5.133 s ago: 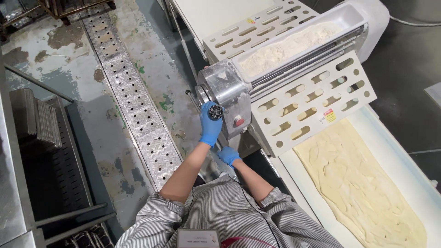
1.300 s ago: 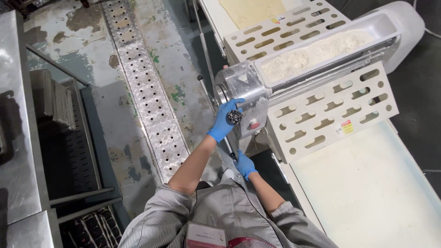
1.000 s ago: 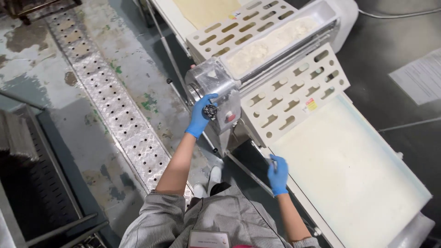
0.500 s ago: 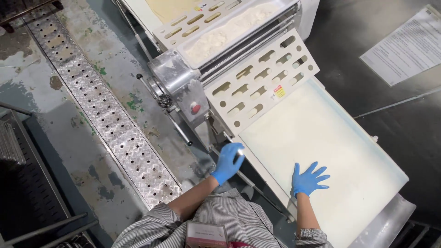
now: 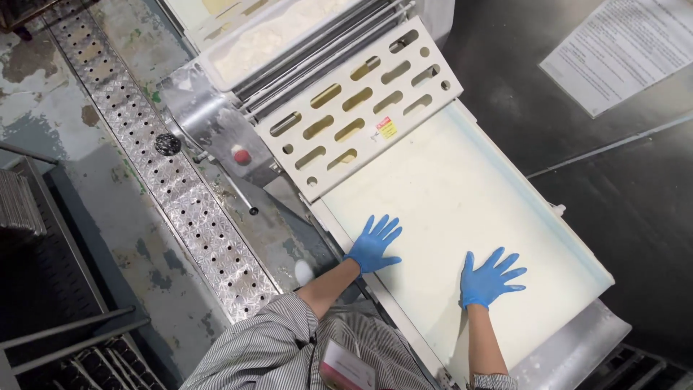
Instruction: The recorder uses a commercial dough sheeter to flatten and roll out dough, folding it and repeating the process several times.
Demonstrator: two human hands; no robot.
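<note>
Both my hands wear blue gloves and lie flat, fingers spread, on the white floured conveyor belt (image 5: 462, 195) of a dough sheeter. My left hand (image 5: 375, 243) rests near the belt's left edge. My right hand (image 5: 489, 278) lies further right, toward the belt's near end. Neither holds anything. Beyond them stands the perforated cream safety guard (image 5: 354, 108) over the rollers, with a floury trough (image 5: 274, 40) behind it. The machine's metal side housing (image 5: 209, 123) carries a black knob (image 5: 167, 144) and a red button (image 5: 242, 156).
A perforated metal floor drain cover (image 5: 180, 195) runs diagonally across the worn floor at left. Metal racks (image 5: 22, 202) stand at the far left. A printed paper sheet (image 5: 628, 50) lies on the dark surface at the upper right.
My left hand let go of the knob on the machine's side and came down to the belt. My right hand also moved onto the belt. The dough sheet seen earlier is gone from this side.
</note>
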